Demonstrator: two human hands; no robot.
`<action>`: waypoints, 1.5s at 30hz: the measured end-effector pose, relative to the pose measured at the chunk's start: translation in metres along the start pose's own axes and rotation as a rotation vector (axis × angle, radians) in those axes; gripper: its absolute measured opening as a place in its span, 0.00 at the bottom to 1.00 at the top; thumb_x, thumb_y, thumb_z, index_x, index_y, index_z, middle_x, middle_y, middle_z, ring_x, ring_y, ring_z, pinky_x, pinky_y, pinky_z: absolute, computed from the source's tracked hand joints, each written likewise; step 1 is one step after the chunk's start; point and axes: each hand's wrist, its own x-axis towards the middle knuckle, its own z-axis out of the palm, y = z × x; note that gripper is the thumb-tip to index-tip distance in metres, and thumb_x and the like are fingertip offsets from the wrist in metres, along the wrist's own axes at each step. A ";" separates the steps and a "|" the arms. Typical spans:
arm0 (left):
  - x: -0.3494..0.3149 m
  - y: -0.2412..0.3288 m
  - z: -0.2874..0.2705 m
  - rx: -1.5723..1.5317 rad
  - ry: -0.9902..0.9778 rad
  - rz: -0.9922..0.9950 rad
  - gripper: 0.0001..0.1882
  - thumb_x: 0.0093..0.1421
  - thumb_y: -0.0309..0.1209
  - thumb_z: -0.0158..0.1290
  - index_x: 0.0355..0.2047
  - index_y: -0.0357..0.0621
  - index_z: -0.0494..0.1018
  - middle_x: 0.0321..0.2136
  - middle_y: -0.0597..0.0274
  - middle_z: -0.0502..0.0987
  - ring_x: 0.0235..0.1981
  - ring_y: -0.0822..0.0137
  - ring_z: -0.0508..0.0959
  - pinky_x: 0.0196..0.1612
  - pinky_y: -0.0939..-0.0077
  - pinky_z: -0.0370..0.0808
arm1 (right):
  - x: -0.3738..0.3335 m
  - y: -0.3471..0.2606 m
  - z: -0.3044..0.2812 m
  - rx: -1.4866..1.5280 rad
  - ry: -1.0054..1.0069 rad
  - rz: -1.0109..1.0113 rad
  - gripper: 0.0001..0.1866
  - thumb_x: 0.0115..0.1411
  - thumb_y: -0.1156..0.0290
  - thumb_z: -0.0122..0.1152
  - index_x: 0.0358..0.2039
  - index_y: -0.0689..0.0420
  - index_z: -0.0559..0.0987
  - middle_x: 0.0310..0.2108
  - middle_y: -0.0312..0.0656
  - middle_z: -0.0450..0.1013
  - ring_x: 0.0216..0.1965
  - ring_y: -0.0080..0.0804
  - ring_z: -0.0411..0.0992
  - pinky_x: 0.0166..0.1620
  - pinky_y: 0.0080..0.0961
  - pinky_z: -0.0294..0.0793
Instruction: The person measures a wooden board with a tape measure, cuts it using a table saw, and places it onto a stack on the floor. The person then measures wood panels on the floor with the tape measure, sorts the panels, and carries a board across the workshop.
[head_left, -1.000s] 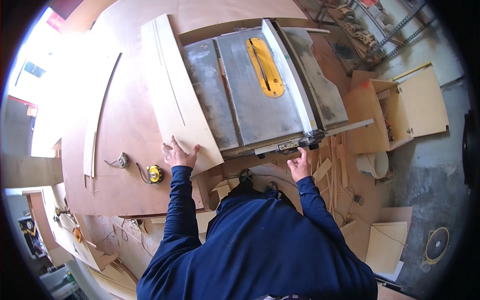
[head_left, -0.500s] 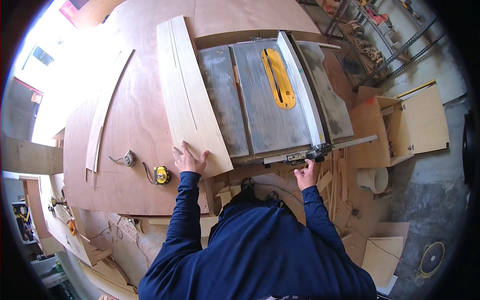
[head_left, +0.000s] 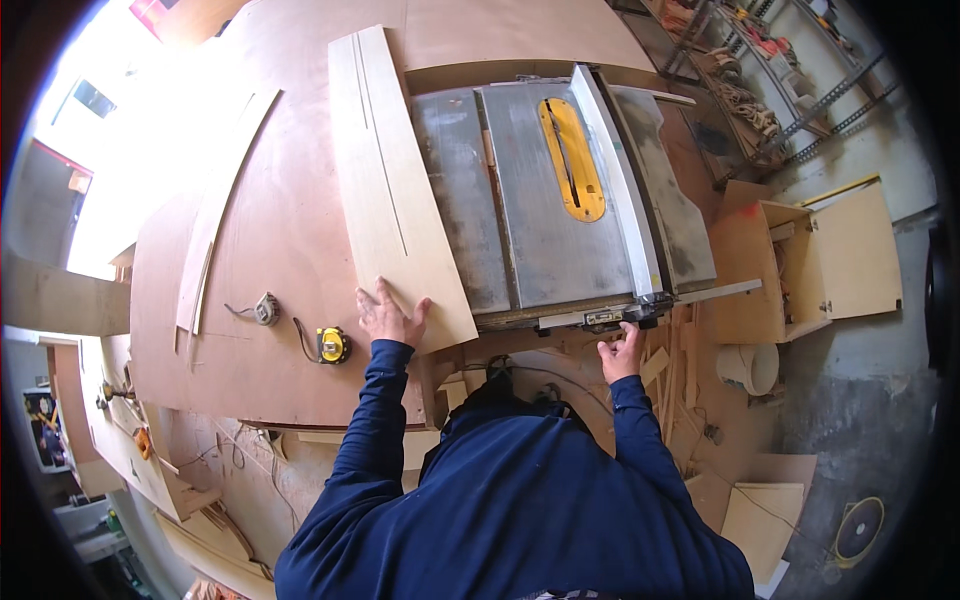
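Observation:
My left hand (head_left: 391, 318) rests with spread fingers on the near end of a long pale wooden board (head_left: 395, 170). The board lies lengthwise along the left side of a table saw (head_left: 545, 265), and two thin dark lines run along it. At the saw's front edge, my right hand (head_left: 624, 352) has its index finger stretched to the front end of the rip fence (head_left: 612, 165), with the thumb apart. Whether that fingertip presses on the fence's clamp is too small to tell. A yellow slotted insert (head_left: 573, 160) sits left of the fence.
Left of the board, a yellow tape measure (head_left: 332, 345), a grey tape measure (head_left: 267, 309) and thin wood strips (head_left: 225, 200) lie on the large plywood top (head_left: 290, 240). A small cabinet (head_left: 850, 250) with its door swung out, a white bucket (head_left: 748, 369) and metal shelving (head_left: 790, 120) are on the right.
The whole scene has shifted slightly to the right in the view. Against the board and the saw, both hands keep nearly the same places.

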 end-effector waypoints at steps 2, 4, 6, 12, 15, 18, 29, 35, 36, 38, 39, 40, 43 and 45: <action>0.000 -0.002 0.001 0.008 0.002 0.019 0.51 0.47 0.57 0.56 0.63 0.41 0.47 0.60 0.27 0.44 0.63 0.38 0.46 0.61 0.48 0.48 | 0.001 0.000 0.001 -0.003 -0.007 0.000 0.30 0.49 0.73 0.60 0.51 0.54 0.59 0.21 0.41 0.72 0.23 0.34 0.71 0.32 0.31 0.71; -0.001 -0.002 0.000 0.008 0.008 0.016 0.51 0.47 0.57 0.56 0.63 0.41 0.48 0.60 0.27 0.44 0.63 0.38 0.46 0.61 0.48 0.48 | 0.000 -0.005 0.001 -0.007 -0.007 0.004 0.30 0.49 0.73 0.60 0.51 0.54 0.59 0.21 0.41 0.72 0.23 0.34 0.71 0.32 0.31 0.71; -0.002 -0.002 -0.001 0.007 0.014 0.015 0.51 0.47 0.57 0.56 0.62 0.42 0.48 0.60 0.27 0.44 0.63 0.38 0.46 0.61 0.48 0.48 | 0.000 -0.012 0.001 -0.054 -0.003 -0.007 0.29 0.50 0.79 0.59 0.51 0.57 0.58 0.22 0.39 0.69 0.21 0.25 0.68 0.28 0.23 0.68; -0.002 -0.002 0.000 -0.009 0.031 0.023 0.51 0.47 0.56 0.56 0.62 0.42 0.48 0.60 0.27 0.44 0.63 0.38 0.47 0.60 0.46 0.48 | 0.002 -0.014 -0.001 -0.095 0.008 -0.022 0.29 0.49 0.73 0.61 0.50 0.55 0.59 0.20 0.41 0.73 0.24 0.35 0.72 0.32 0.31 0.71; -0.002 -0.002 0.000 -0.010 0.029 0.019 0.50 0.47 0.56 0.56 0.62 0.42 0.48 0.60 0.28 0.44 0.63 0.38 0.47 0.60 0.44 0.47 | 0.002 -0.011 0.001 -0.071 0.041 -0.079 0.28 0.49 0.73 0.61 0.49 0.55 0.59 0.21 0.42 0.73 0.23 0.35 0.72 0.32 0.32 0.71; -0.002 -0.003 0.001 -0.012 0.045 0.015 0.50 0.46 0.56 0.57 0.62 0.42 0.48 0.60 0.28 0.44 0.62 0.37 0.47 0.60 0.43 0.47 | 0.002 -0.011 0.001 -0.084 0.029 -0.042 0.28 0.49 0.73 0.60 0.49 0.54 0.59 0.21 0.42 0.73 0.23 0.35 0.71 0.32 0.32 0.70; 0.002 0.050 -0.006 0.059 -0.035 -0.025 0.62 0.40 0.71 0.50 0.64 0.42 0.43 0.62 0.30 0.36 0.64 0.35 0.34 0.57 0.28 0.37 | -0.001 -0.008 0.000 -0.060 -0.013 -0.047 0.31 0.47 0.83 0.59 0.51 0.59 0.58 0.35 0.43 0.66 0.25 0.26 0.70 0.29 0.24 0.70; 0.000 0.073 -0.014 0.171 -0.173 -0.018 0.70 0.33 0.73 0.53 0.65 0.42 0.35 0.62 0.28 0.32 0.62 0.27 0.29 0.53 0.23 0.34 | -0.001 -0.004 0.000 -0.054 0.013 -0.069 0.31 0.49 0.73 0.60 0.52 0.52 0.58 0.21 0.43 0.73 0.25 0.40 0.73 0.33 0.34 0.71; -0.001 0.075 -0.017 0.171 -0.187 -0.029 0.71 0.32 0.73 0.54 0.65 0.42 0.33 0.62 0.27 0.31 0.61 0.27 0.29 0.54 0.23 0.34 | -0.002 -0.005 0.001 -0.058 0.005 -0.046 0.31 0.49 0.73 0.60 0.52 0.52 0.58 0.21 0.43 0.73 0.25 0.40 0.73 0.33 0.35 0.71; -0.002 0.079 -0.023 0.172 -0.208 -0.039 0.72 0.31 0.72 0.56 0.65 0.43 0.32 0.61 0.27 0.30 0.61 0.27 0.28 0.54 0.23 0.34 | -0.003 -0.008 0.001 -0.065 -0.002 -0.037 0.31 0.49 0.73 0.60 0.52 0.52 0.57 0.21 0.44 0.74 0.25 0.40 0.73 0.33 0.35 0.71; -0.002 0.081 -0.025 0.170 -0.229 -0.046 0.73 0.31 0.71 0.57 0.65 0.43 0.31 0.61 0.27 0.29 0.61 0.26 0.28 0.54 0.23 0.34 | -0.003 -0.008 0.000 -0.075 -0.006 -0.028 0.31 0.49 0.72 0.60 0.52 0.52 0.57 0.22 0.44 0.74 0.25 0.40 0.73 0.33 0.35 0.71; -0.001 0.081 -0.024 0.170 -0.227 -0.045 0.73 0.31 0.71 0.57 0.65 0.43 0.31 0.61 0.27 0.29 0.61 0.26 0.28 0.54 0.23 0.34 | -0.003 -0.007 0.001 -0.073 -0.005 -0.028 0.31 0.49 0.72 0.60 0.52 0.52 0.57 0.22 0.44 0.74 0.25 0.40 0.73 0.33 0.35 0.71; 0.001 0.083 -0.021 0.144 -0.242 -0.054 0.74 0.29 0.69 0.60 0.65 0.42 0.32 0.62 0.28 0.29 0.61 0.26 0.28 0.53 0.23 0.33 | -0.004 -0.014 0.002 -0.091 0.032 -0.131 0.32 0.49 0.72 0.60 0.53 0.52 0.56 0.22 0.44 0.74 0.25 0.40 0.74 0.33 0.35 0.71; 0.001 0.087 -0.021 0.107 -0.260 -0.068 0.74 0.29 0.65 0.63 0.65 0.44 0.31 0.62 0.30 0.26 0.60 0.26 0.25 0.53 0.22 0.32 | -0.008 -0.024 0.001 -0.118 0.023 -0.063 0.32 0.48 0.81 0.60 0.52 0.57 0.57 0.35 0.46 0.65 0.27 0.30 0.70 0.31 0.27 0.70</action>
